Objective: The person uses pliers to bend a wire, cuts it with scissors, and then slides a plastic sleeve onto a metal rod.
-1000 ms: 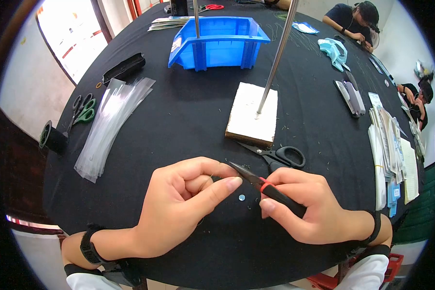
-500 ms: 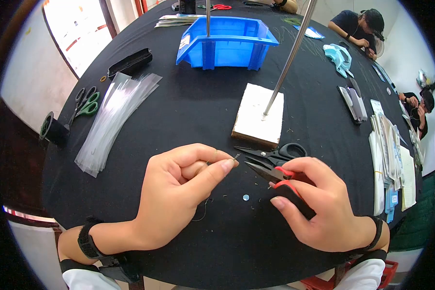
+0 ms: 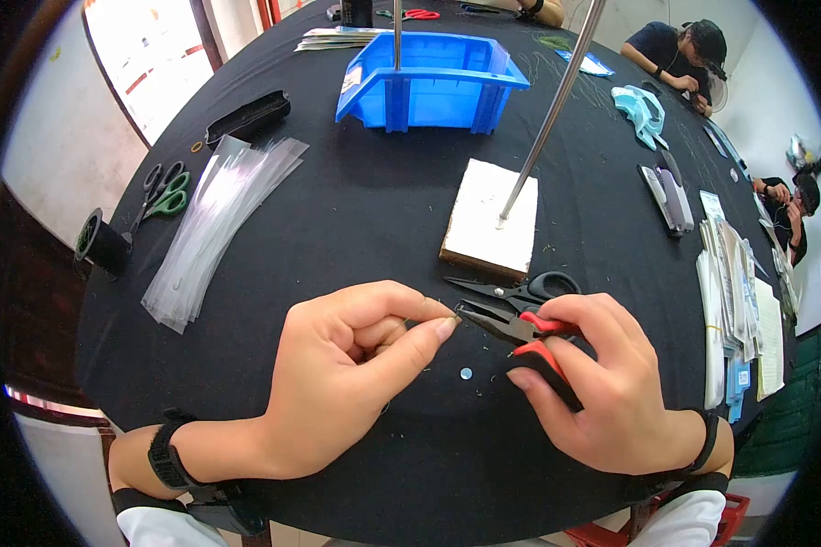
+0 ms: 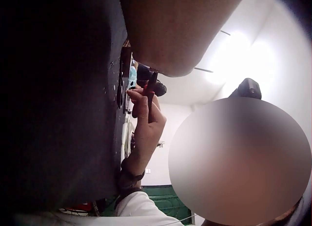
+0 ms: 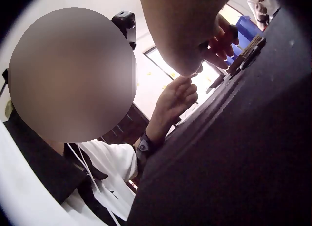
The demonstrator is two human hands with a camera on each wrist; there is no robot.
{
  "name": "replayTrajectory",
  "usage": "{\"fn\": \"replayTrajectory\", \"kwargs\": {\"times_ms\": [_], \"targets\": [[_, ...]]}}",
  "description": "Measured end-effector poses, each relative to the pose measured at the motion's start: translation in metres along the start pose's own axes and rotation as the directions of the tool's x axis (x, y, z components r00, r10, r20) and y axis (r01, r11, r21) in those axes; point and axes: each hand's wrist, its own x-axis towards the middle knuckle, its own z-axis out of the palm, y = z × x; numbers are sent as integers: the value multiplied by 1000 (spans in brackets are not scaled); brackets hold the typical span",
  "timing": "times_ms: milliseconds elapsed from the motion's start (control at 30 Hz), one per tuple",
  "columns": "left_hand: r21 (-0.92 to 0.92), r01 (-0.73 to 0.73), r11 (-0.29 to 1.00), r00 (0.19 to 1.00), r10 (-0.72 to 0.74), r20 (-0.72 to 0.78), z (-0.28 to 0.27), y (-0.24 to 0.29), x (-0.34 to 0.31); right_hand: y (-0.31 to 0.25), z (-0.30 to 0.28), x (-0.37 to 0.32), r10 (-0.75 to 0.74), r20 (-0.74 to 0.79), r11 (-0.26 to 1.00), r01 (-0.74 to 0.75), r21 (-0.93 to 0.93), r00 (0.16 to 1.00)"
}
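My left hand (image 3: 347,378) pinches a tiny dark piece (image 3: 459,311) between thumb and forefinger; it is too small to make out its kind. Long-nose pliers (image 3: 524,331) with red and black handles are held in my right hand (image 3: 607,397). Their narrow tips are slightly parted and come right up to the left fingertips, beside the tiny piece. Below the pliers, a small round pale disc (image 3: 466,374) lies on the black cloth. Black-handled scissors (image 3: 518,294) lie just beyond the pliers. The left wrist view also shows the right hand (image 4: 148,111) gripping the pliers.
A metal rod rises from a white block (image 3: 490,219) beyond the scissors. Further back stands a blue bin (image 3: 447,100). Clear plastic strips (image 3: 219,237) and green-handled scissors (image 3: 167,199) lie left; a stapler (image 3: 670,196) and stacked packets (image 3: 730,283) lie right.
The pliers first touched the left fingertips, then drew away to the right and opened, showing the tiny piece. Now their tips are back beside it, and the left hand sits slightly lower than half a second ago.
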Motion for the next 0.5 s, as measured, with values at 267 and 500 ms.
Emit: {"fn": "replayTrajectory", "kwargs": {"times_ms": [267, 500], "targets": [[240, -207, 948, 975, 222, -35, 2, -2, -2, -2, 0, 0, -24, -15, 1000, 23, -21, 1000], [288, -287, 914, 951, 307, -27, 3, -4, -3, 2, 2, -1, -64, -3, 998, 64, 22, 998]]}}
